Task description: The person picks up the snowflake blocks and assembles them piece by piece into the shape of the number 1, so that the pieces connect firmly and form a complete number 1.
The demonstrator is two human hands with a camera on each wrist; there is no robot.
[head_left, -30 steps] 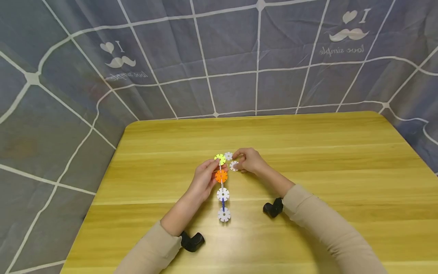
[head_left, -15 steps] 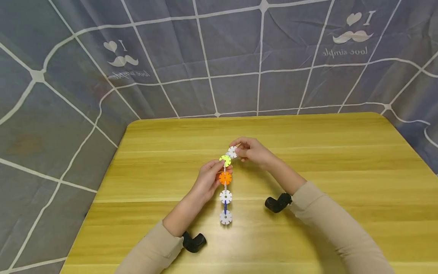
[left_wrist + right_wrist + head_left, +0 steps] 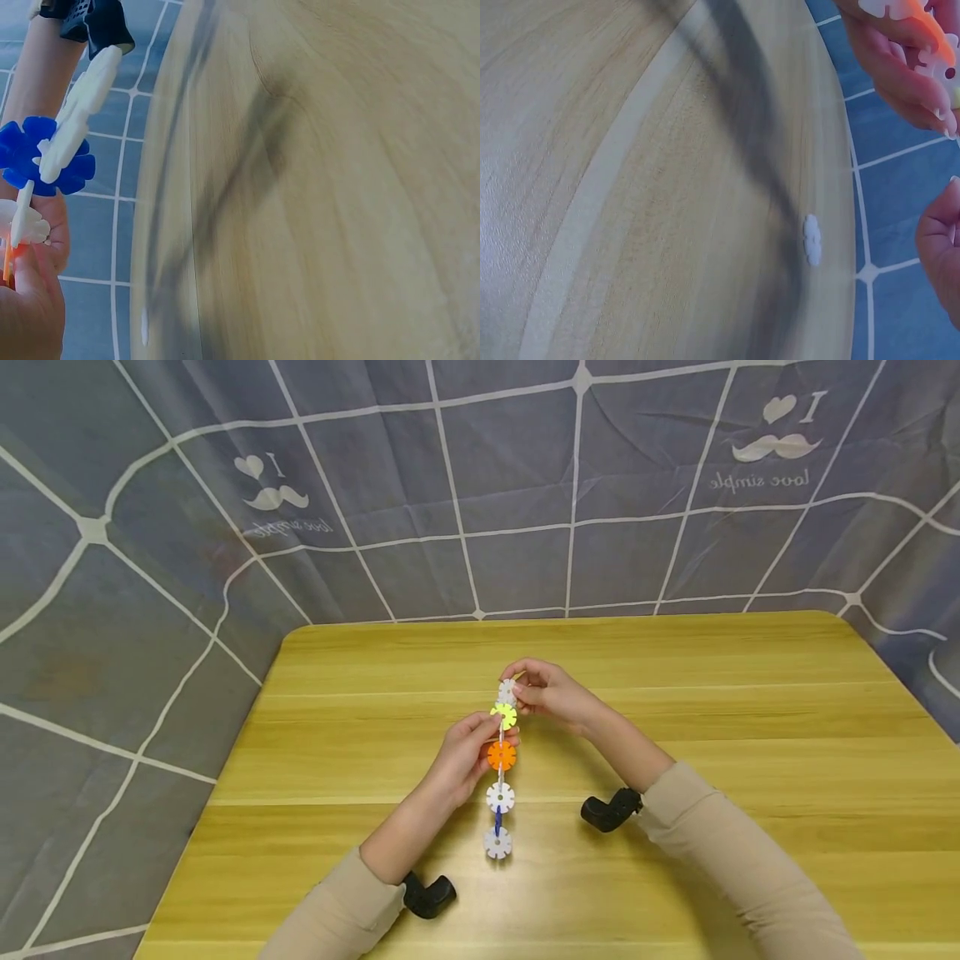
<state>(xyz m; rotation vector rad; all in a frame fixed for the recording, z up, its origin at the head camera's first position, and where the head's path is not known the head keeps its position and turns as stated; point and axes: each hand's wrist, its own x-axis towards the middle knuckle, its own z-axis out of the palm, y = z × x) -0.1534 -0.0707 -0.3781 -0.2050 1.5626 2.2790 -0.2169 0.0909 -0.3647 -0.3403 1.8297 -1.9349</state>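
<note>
My left hand (image 3: 465, 753) pinches a chain of slotted snowflake discs near its far end. The yellow-green disc (image 3: 507, 717) lies under that thumb, with the orange disc (image 3: 502, 756) just below. White discs (image 3: 500, 797) and edge-on linking discs continue toward me, ending in a white disc (image 3: 497, 842). In the left wrist view a blue disc (image 3: 75, 178) joins two white ones, raised off the table. My right hand (image 3: 553, 695) pinches a loose white disc (image 3: 507, 688) right at the yellow-green disc's far edge.
Another white disc (image 3: 812, 240) lies flat on the wooden table (image 3: 712, 693) behind the chain, mostly covered in the head view. Black wrist mounts (image 3: 431, 896) hang at both cuffs. A grey patterned curtain (image 3: 517, 560) stands behind the table's far edge.
My right hand has lifted the white disc from the chain's right side up to its far end, beside the yellow-green disc. My left hand keeps its grip on the chain.
</note>
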